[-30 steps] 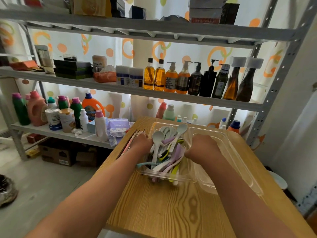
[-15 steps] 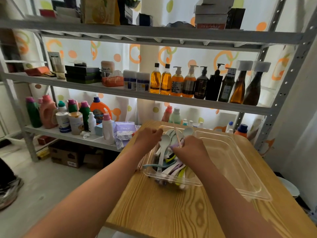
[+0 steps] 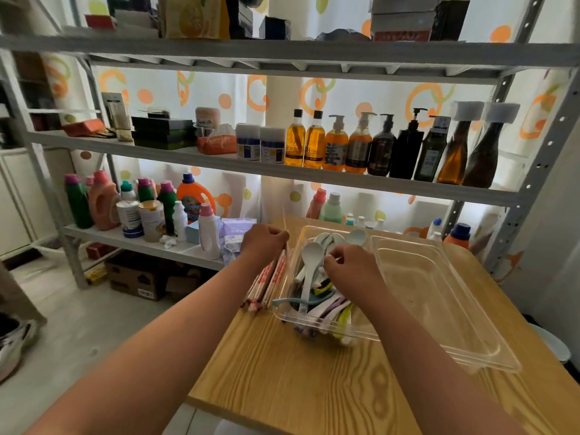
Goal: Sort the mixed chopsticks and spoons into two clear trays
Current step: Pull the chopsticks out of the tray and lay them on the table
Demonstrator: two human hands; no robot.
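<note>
The wood-grain worktop (image 3: 314,387) lies nearest, under both forearms. Just short of the right hand (image 3: 348,266), the spoons (image 3: 314,296) are piled in a clear tray (image 3: 284,318), with their handles toward the person and their bowls reaching past the fingertips. A larger tray (image 3: 439,293) sits on that hand's outer side. Its wall touches or overlaps the first; I cannot tell which.

Just short of the left hand (image 3: 265,243), paper-sleeved chopsticks (image 3: 266,284) lie bundled on the worktop beside the spoon tray, outside both trays. The left hand's fingers are curled and seem to pinch one thin pale chopstick (image 3: 284,221) that stands up past the knuckles. The right hand's fingers curl down among the spoons, but whether they pinch one is hidden.

The spoons look like light, stiff, smooth plastic, and they are tangled, so each is best lifted by its handle near the bowl. The chopsticks are slim and likely to roll, so they are best gathered around the middle as a bunch.

Beyond both hands stands a shelf (image 3: 282,174) of bottles.
</note>
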